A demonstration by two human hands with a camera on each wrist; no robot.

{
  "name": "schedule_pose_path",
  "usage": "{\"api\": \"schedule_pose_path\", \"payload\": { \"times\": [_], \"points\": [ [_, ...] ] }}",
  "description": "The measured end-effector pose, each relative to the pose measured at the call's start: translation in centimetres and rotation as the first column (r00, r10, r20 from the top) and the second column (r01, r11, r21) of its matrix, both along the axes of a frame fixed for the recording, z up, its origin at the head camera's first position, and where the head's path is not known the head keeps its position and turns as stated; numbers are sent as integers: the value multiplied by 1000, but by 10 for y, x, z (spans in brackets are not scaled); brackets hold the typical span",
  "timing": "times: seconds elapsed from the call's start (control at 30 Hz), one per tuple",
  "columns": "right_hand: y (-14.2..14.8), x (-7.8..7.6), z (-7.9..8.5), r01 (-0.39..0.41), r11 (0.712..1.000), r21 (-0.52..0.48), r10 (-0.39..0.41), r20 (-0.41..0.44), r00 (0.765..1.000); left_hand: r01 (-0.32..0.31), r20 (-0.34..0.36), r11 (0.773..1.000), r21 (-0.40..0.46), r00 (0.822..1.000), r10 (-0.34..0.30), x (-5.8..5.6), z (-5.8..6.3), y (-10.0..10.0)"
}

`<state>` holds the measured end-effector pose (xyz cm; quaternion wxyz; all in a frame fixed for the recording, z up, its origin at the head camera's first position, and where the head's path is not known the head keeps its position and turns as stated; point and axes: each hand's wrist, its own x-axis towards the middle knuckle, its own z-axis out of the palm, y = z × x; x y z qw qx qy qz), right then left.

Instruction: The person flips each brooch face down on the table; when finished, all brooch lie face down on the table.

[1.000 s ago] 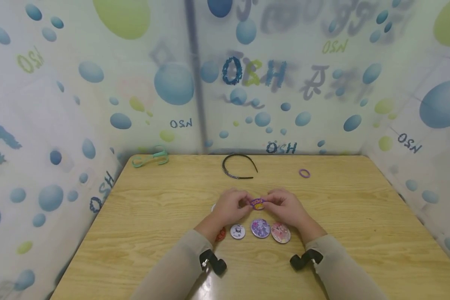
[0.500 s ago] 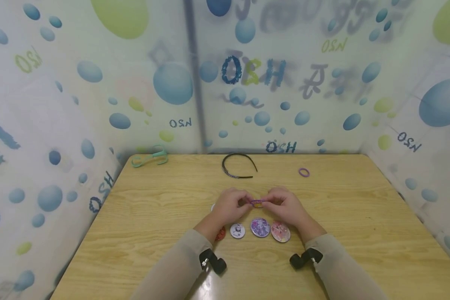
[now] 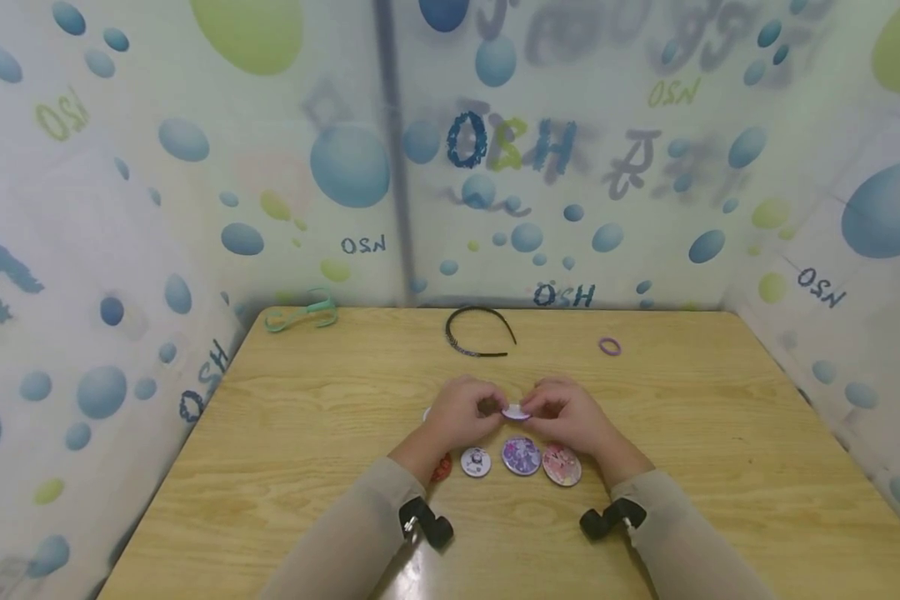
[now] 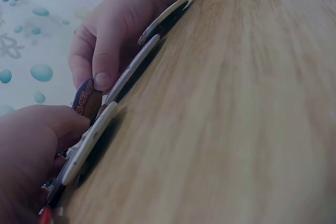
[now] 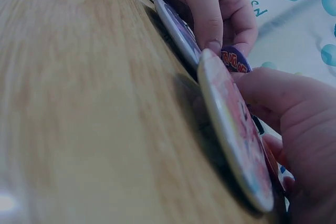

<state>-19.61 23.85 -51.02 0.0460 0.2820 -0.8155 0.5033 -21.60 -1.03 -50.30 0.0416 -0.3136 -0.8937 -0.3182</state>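
Both hands hold one small round badge (image 3: 516, 412) between them over the middle of the table. My left hand (image 3: 465, 412) pinches its left edge, my right hand (image 3: 567, 414) its right edge. From the head it shows a pale, whitish side; purple with red lettering is visible on the badge (image 4: 86, 100) in the left wrist view. Just nearer lie a white badge (image 3: 476, 462), a purple badge (image 3: 521, 457) and a pink badge (image 3: 562, 464). My left wrist partly covers a red badge (image 3: 441, 468). Only a sliver of a white thing (image 3: 427, 414) shows beside the left hand.
Along the back of the wooden table (image 3: 330, 500) lie a mint-green wire-like object (image 3: 300, 315), a black headband (image 3: 447, 331) and a purple ring-shaped band (image 3: 610, 346). Patterned sheets (image 3: 525, 233) rise behind the table and at both sides.
The held badge has tilted: its purple and yellow face showed toward the head, then it appeared thinner, and now a whitish side shows. My right fingers have shifted slightly; the other badges stay put.
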Motion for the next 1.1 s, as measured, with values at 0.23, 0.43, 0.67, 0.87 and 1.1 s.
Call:
{"api": "schedule_pose_path", "payload": {
  "times": [0.23,0.43,0.67,0.87,1.1],
  "points": [
    [0,0,1,20,998,63,-18,-30,999,36,-33,999,5,999,-36,-1,1,-1],
    [0,0,3,52,990,132,-53,3,999,57,-29,998,-10,998,-57,-3,-1,-2],
    [1,0,6,58,983,175,-64,32,997,69,-37,998,-1,997,-69,-3,-1,-2],
    [1,1,8,62,976,208,-79,72,994,62,-27,998,-9,998,-63,-3,0,-2],
    [1,2,10,50,973,227,-70,82,994,78,-45,996,-36,996,-80,-4,-2,-2]
  ]
}}
